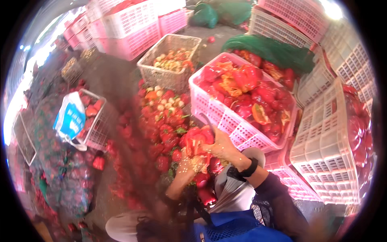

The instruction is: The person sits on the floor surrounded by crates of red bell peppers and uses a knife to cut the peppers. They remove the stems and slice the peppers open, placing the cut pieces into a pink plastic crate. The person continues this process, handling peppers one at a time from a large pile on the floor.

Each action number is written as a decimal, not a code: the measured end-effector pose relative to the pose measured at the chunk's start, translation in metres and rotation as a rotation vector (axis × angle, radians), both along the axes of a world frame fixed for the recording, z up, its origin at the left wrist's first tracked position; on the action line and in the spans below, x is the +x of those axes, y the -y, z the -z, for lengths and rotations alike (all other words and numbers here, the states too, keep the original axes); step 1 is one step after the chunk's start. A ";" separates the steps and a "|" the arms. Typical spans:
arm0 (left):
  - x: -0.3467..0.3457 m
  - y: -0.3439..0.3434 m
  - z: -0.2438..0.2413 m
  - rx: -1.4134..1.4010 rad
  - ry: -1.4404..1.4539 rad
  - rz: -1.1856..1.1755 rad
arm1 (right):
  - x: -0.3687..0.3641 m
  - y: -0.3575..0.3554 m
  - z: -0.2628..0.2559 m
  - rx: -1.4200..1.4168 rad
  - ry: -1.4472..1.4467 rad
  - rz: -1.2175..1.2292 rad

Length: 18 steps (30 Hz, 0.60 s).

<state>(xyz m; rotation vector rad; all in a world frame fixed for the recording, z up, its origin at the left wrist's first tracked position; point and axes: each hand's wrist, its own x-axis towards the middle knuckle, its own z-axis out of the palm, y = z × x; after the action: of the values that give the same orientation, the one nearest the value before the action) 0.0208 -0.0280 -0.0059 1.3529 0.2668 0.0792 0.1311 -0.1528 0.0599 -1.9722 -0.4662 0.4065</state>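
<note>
In front of my knees, my right hand [222,146] grips a red bell pepper [196,137], which is split open. A thin curved blade [208,119] juts up from the same hand; its handle is hidden. My left hand [185,170] is just below the pepper, closed around a pale seed core [198,163]. Seeds stick to both hands. Under them spreads a heap of red bell peppers [164,133], with pale cores and green stems mixed in. To the right, a pink plastic crate [216,116] is full of opened red peppers.
Beyond the heap, a dirty white crate [169,72] holds pale cores. A basket [102,121] with peppers and a blue-white bag [71,116] stands left, beside filled net sacks [60,145]. Crates [323,145] are stacked at right and back [130,39]. Green netting [269,51] covers more peppers.
</note>
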 end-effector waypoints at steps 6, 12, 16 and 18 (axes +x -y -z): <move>0.028 -0.007 -0.042 0.808 -0.260 0.451 | 0.030 0.028 0.027 0.071 -0.037 0.135; -0.027 -0.066 0.080 0.670 -0.239 0.235 | 0.100 0.044 -0.044 0.029 0.649 0.366; -0.011 -0.076 0.066 -0.369 -0.167 0.025 | 0.140 0.084 -0.095 -0.193 1.092 0.601; 0.006 -0.069 0.054 -0.515 -0.212 0.015 | 0.147 0.127 -0.093 -0.499 1.187 0.549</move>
<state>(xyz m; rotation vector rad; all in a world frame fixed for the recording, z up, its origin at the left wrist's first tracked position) 0.0270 0.0407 -0.0600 0.8496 0.4234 -0.1402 0.2781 -0.2795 0.1530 -2.5594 -0.5260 -1.1650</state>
